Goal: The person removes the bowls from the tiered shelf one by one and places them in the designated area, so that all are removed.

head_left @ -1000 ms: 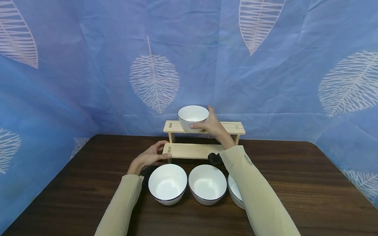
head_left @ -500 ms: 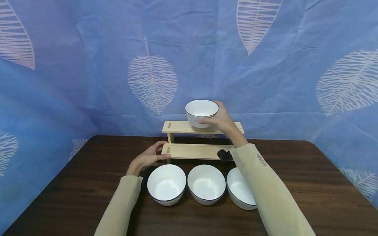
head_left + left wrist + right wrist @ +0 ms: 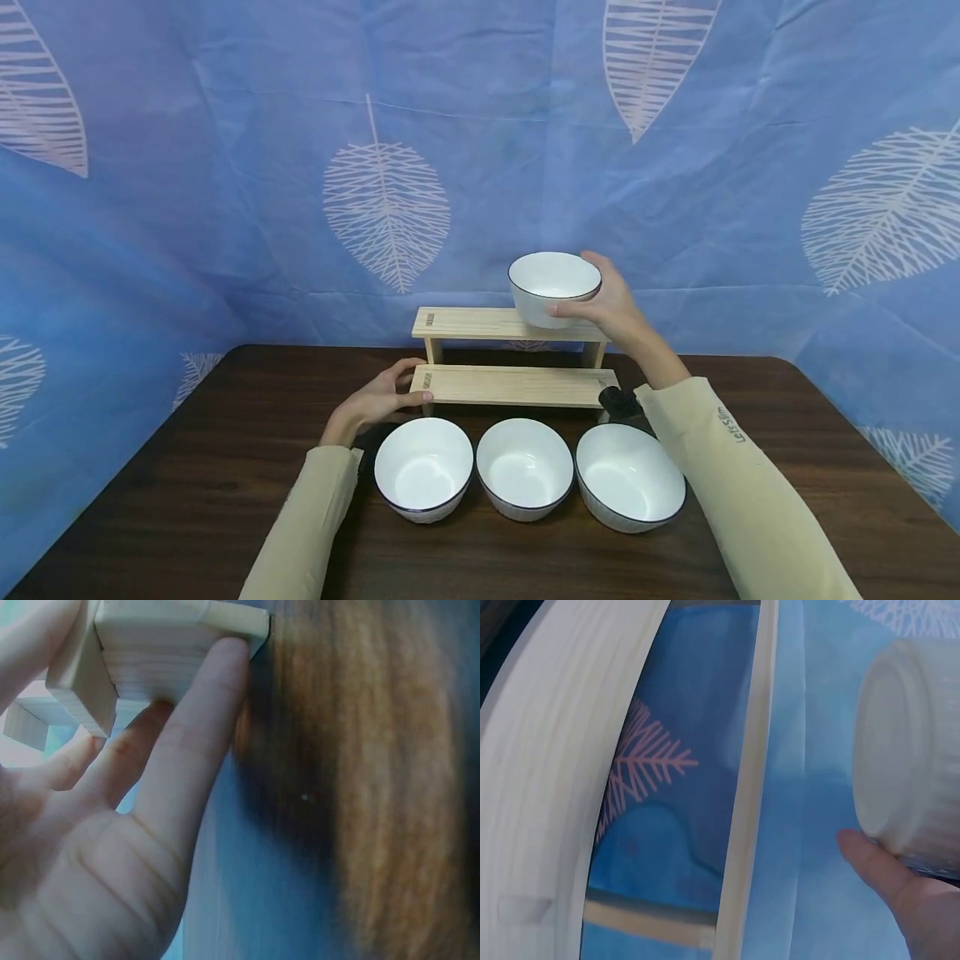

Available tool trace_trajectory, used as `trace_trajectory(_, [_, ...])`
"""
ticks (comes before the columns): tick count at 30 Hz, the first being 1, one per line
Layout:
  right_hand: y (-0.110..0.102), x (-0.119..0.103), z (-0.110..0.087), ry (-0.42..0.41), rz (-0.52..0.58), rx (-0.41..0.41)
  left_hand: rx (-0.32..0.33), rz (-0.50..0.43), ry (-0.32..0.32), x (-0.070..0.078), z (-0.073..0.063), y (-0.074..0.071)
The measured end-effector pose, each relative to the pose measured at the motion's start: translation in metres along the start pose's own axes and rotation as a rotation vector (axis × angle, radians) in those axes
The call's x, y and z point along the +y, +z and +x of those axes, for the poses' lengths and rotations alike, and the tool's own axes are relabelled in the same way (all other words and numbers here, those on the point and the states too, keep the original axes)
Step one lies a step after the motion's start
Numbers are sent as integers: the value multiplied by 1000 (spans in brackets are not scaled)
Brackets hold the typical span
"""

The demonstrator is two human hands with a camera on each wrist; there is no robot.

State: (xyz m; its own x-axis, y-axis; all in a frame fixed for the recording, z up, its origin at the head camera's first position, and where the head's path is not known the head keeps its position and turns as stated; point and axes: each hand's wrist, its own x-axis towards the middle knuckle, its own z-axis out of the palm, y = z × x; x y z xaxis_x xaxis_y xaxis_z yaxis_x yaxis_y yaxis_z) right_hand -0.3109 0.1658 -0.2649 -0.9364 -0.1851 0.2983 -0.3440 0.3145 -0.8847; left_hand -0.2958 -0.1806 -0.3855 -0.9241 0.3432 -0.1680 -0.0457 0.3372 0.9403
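Note:
A white bowl [image 3: 553, 287] with a dark rim is held upright in my right hand [image 3: 611, 307], thumb on its near side. In the head view it overlaps the right part of the upper board of a two-tier wooden stand [image 3: 517, 386]. The right wrist view shows the bowl's ribbed side and base [image 3: 896, 742] clear of the boards. My left hand [image 3: 378, 400] grips the stand's lower left end, thumb over the lower board. In the left wrist view its fingers [image 3: 199, 735] lie against the stand's wooden leg [image 3: 161, 656].
Three more white bowls stand in a row before the stand: left [image 3: 424, 467], middle [image 3: 525, 467] and right [image 3: 630, 475]. All are on a dark wooden table [image 3: 225, 467]. A blue cloth [image 3: 495, 167] with white leaf prints hangs behind.
My right hand has carried the bowl rightward along the upper board and slightly up. The right bowl in the front row has come out from behind the sleeve. My left hand stays put.

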Motion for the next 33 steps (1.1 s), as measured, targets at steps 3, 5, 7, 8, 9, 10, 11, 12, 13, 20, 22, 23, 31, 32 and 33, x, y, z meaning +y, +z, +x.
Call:
trace_trajectory(3, [-7,0,-5,-3,-18,4,-6,1,3,0,-1,0])
trace_trajectory(5, [-11,0,-9,-1,-27,3,-7,-2,-2,0,-1,0])
trace_trajectory(7, [-15,0,-13,-7,-31,2,-9,1,-2,0,-1,0])
trace_trajectory(8, [-17,0,-15,-9,-38,4,-9,1,-2,0,0,0])
trace_trajectory(9, [-18,0,-17,-10,-39,6,-8,2,-2,0,0,0])
trace_trajectory(10, [-20,0,-20,-10,-37,5,-7,4,-2,1,0,0])
trace_trajectory(11, [-22,1,-22,-12,-41,5,-7,7,-2,1,1,0])
trace_trajectory(12, [-24,1,-24,-11,-45,5,-3,11,-3,1,1,0])
trace_trajectory(13, [-25,2,-26,-9,-44,3,0,13,-5,1,1,0])
trace_trajectory(20, [-36,6,-37,11,-73,5,11,21,-14,1,1,-1])
trace_trajectory(22, [-38,8,-40,7,-74,9,12,23,-17,1,0,-1])
trace_trajectory(23, [-39,9,-41,2,-77,11,15,19,-21,0,0,-1])
trace_trajectory(31, [-51,15,-55,-23,-117,60,11,0,-16,1,-1,1])
trace_trajectory(32, [-52,16,-56,-21,-115,62,13,6,-13,1,0,1])
trace_trajectory(33, [-53,17,-57,-20,-112,63,19,7,-16,1,0,1])
